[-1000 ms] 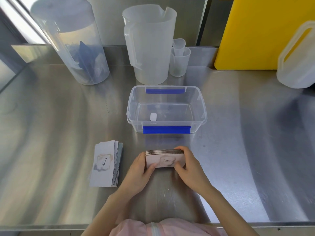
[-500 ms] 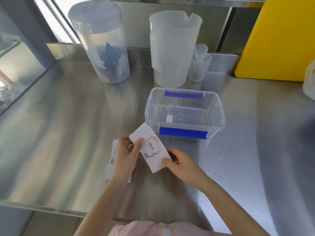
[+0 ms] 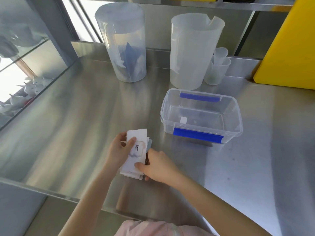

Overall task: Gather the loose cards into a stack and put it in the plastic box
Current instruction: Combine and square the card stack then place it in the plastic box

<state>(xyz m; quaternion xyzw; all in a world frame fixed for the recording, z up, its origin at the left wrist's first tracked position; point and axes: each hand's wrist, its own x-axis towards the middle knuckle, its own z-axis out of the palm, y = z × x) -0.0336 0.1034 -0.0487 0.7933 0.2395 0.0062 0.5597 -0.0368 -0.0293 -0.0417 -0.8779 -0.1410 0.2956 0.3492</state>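
A pile of white cards (image 3: 136,150) printed with "love." lies on the steel counter near its front edge, the cards fanned a little at the right and bottom. My left hand (image 3: 118,150) grips the pile's left side, thumb pressed on the top card. My right hand (image 3: 157,166) holds its lower right corner, thumb on top. The clear plastic box (image 3: 238,120) with blue clips stands open to the right and behind, holding only a small white tag.
At the back stand a lidded clear pitcher (image 3: 124,43), a frosted jug (image 3: 192,51) and small measuring cups (image 3: 217,68). A yellow board (image 3: 289,48) leans at the far right. A glass panel borders the counter on the left. The counter's front edge runs just below my hands.
The stack I held in front of the box has been carried left and laid onto the other pile of cards; both hands now close on the joined pile. The view swung left.
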